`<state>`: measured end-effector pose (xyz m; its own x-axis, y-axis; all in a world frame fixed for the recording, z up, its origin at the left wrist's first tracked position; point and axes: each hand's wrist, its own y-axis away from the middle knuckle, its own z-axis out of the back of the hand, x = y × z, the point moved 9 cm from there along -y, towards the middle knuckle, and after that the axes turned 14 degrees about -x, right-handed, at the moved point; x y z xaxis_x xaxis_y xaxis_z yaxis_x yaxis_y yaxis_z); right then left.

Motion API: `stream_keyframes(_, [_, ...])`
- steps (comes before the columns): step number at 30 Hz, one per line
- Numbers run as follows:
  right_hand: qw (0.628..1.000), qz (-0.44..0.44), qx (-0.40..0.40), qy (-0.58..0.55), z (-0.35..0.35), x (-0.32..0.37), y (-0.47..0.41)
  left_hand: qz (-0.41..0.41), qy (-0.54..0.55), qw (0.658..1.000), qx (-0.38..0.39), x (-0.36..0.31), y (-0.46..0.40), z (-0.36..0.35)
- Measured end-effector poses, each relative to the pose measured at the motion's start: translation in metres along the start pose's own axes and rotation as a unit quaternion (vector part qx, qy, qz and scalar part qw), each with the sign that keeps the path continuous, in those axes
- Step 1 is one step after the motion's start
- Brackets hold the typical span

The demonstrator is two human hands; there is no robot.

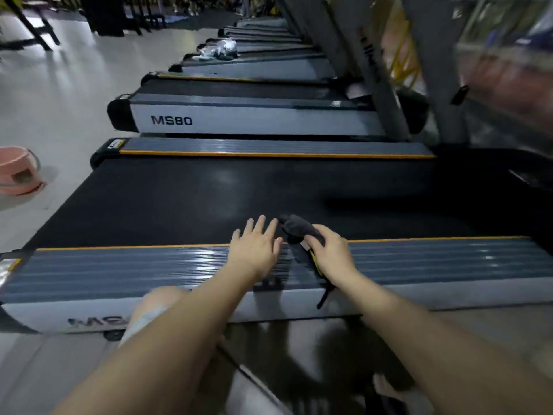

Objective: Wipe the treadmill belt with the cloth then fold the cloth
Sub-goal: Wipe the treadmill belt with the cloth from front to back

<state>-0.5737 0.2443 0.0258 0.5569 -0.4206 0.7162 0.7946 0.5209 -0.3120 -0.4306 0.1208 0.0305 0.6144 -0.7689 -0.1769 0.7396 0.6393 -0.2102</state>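
- Sitting on the pale floor at far left is a pink bucket (18, 172), well apart from the machines.
- Running across the middle of the view is the black treadmill belt (185, 199), edged by a thin orange line on both its near and far sides.
- Along the near edge lies the ribbed grey side rail (119, 271), with a white side panel below it carrying partly blurred lettering.
- Above the rail's inner edge is the left hand (254, 250), palm down, fingers straight and spread, reaching onto the near strip of the belt; it holds nothing, and whether the fingertips touch the belt cannot be told.
- Just right of it, the right hand (329, 250) has its fingers curled round a bunched dark grey cloth (296, 229).
- One end of the cloth pokes out past the fingers over the near part of the belt; a dark strip with a yellow edge hangs below the hand, across the rail.
- Behind the belt, a neighbouring treadmill (239, 118) is marked "MS80", and more machines recede in a row beyond it.
- Grey uprights (386, 94) rise at upper right, blurred.
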Motion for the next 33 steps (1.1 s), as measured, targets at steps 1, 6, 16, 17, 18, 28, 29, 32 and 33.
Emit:
stream_keyframes(1, [1.000,-0.005,-0.023,0.006,0.025,-0.005,-0.002,-0.015,0.004,1.000,-0.009,-0.024,-0.006,0.007])
stream_keyframes(6, [0.992,-0.032,-0.122,0.026,0.148,-0.032,-0.003,-0.083,0.031,0.995,-0.035,-0.133,-0.023,0.040])
stream_keyframes(16, [0.972,-0.080,-0.215,0.047,0.277,-0.066,0.014,-0.174,0.051,0.982,-0.049,-0.244,-0.024,0.055])
stream_keyframes(17, [0.972,-0.083,-0.214,0.052,0.280,-0.069,0.009,-0.176,0.054,0.982,-0.049,-0.247,-0.027,0.053])
stream_keyframes(18, [0.972,-0.085,-0.214,0.056,0.281,-0.074,0.003,-0.182,0.052,0.981,-0.051,-0.251,-0.031,0.048])
stream_keyframes(28, [0.969,-0.096,-0.207,0.097,0.241,-0.175,-0.114,-0.181,0.064,0.981,-0.013,-0.273,-0.137,-0.072])
stream_keyframes(29, [0.969,-0.095,-0.203,0.101,0.234,-0.187,-0.130,-0.179,0.066,0.982,-0.010,-0.276,-0.152,-0.087])
stream_keyframes(32, [0.970,-0.101,-0.196,0.103,0.213,-0.228,-0.180,-0.175,0.072,0.982,-0.002,-0.288,-0.204,-0.128])
stream_keyframes(33, [0.969,-0.105,-0.197,0.103,0.206,-0.243,-0.198,-0.175,0.071,0.982,-0.001,-0.293,-0.221,-0.141])
